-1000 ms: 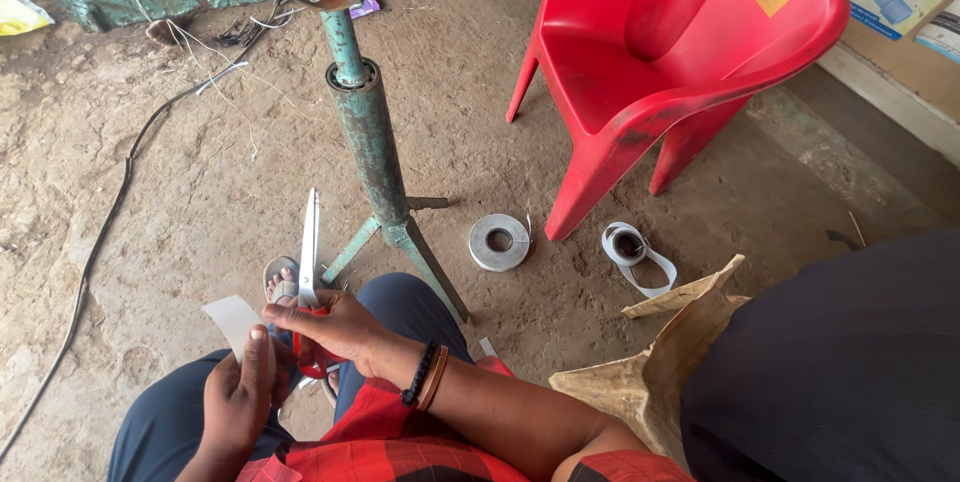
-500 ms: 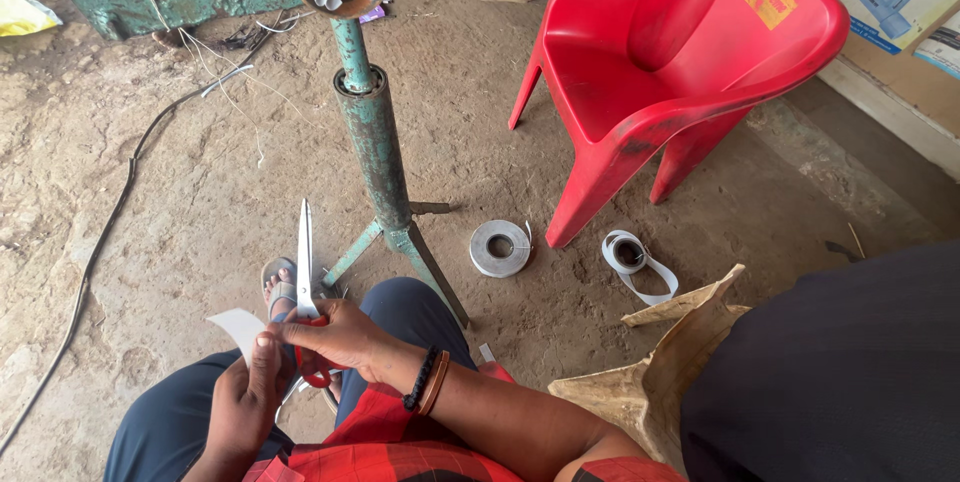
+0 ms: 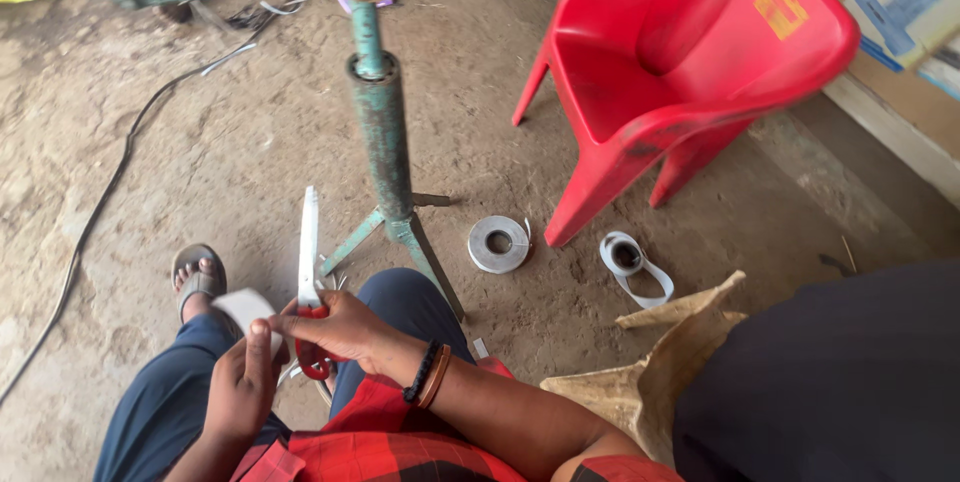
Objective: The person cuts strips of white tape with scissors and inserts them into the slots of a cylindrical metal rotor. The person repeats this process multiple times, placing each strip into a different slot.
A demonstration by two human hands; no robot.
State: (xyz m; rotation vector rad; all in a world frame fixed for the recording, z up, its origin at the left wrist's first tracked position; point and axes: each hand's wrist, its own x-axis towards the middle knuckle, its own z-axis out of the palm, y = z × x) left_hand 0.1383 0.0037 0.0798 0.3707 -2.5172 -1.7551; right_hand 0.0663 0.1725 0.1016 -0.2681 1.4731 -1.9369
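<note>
Head view: right hand (image 3: 345, 330) grips red-handled scissors (image 3: 308, 272), blades up and pressed together; left hand (image 3: 243, 382) pinches a white strip (image 3: 243, 306) just beside them, above the lap. Likely cutting step; next, blades need opening around the strip.

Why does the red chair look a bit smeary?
In the head view the red chair has soft, streaked edges from motion blur, as does the top of the green stand. The right hand holding the scissors looks sharper. The light is soft and even, with no hard shadows or glare.
</note>
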